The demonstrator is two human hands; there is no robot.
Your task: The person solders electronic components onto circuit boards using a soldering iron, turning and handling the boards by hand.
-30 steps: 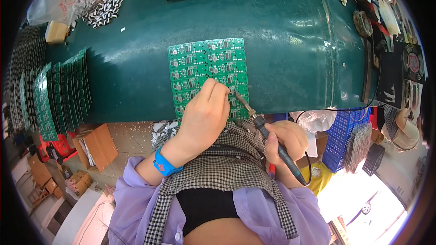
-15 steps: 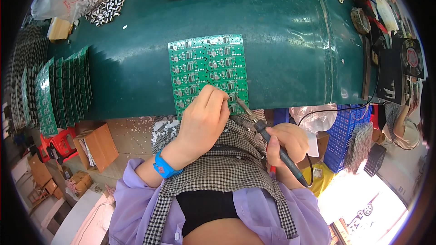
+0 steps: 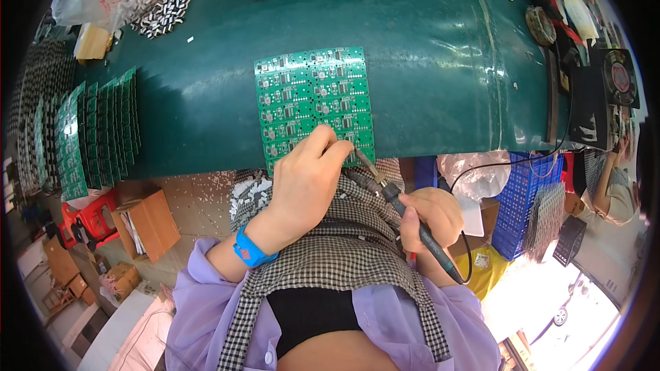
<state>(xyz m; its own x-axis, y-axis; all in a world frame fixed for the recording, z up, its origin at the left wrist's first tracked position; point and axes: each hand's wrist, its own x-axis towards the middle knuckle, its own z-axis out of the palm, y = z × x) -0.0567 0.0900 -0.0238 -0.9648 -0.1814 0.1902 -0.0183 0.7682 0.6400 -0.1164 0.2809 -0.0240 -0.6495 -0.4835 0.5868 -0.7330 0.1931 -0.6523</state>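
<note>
Gripping soldering iron [image 3: 405,216], right hand [image 3: 430,216] closed.

Glossy green circuit board panel [image 3: 315,99] with small metal parts, at the near edge of a smooth, slightly shiny dark green table mat [image 3: 440,62]; soldering iron [image 3: 405,213] with black matt plastic handle and metal tip; checked woven cloth apron [image 3: 330,261].

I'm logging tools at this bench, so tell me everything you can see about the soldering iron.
The soldering iron is a slim pen type with a dark handle and a bare metal tip. The right hand holds it mid-handle, slanted, tip up against the near edge of the green circuit board panel. A black cord trails from its rear end.
</note>
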